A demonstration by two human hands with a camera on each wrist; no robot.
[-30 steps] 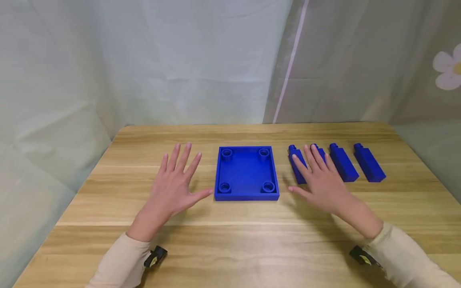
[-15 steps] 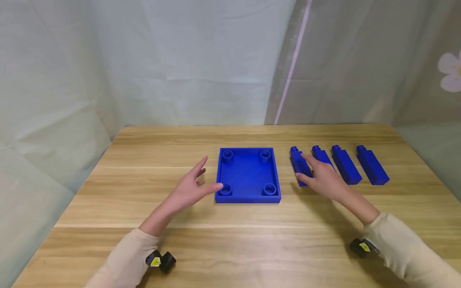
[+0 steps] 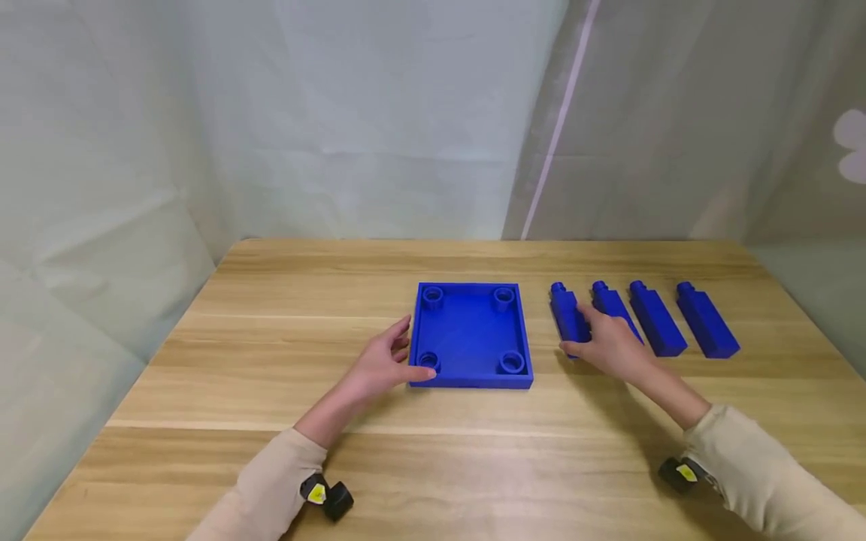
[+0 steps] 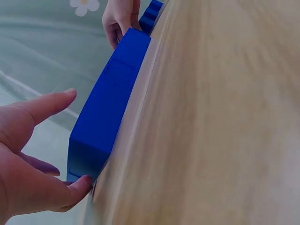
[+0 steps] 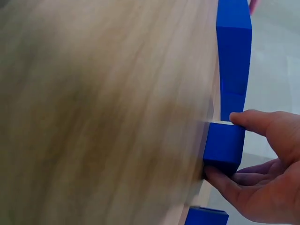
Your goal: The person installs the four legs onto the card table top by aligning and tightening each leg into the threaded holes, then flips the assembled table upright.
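A shallow square blue plastic tray lies on the wooden table, holding only four round sockets, one in each corner. The left hand touches its near left corner, fingers loosely spread. Just right of the tray, the right hand pinches the nearest of four blue rectangular pegs; three others lie beyond

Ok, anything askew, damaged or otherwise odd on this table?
Nothing stands out. The blue tray lies flat on the table, the left hand at its near left corner. Four blue pegs lie in a tidy row; the right hand pinches the leftmost peg. No damage shows.
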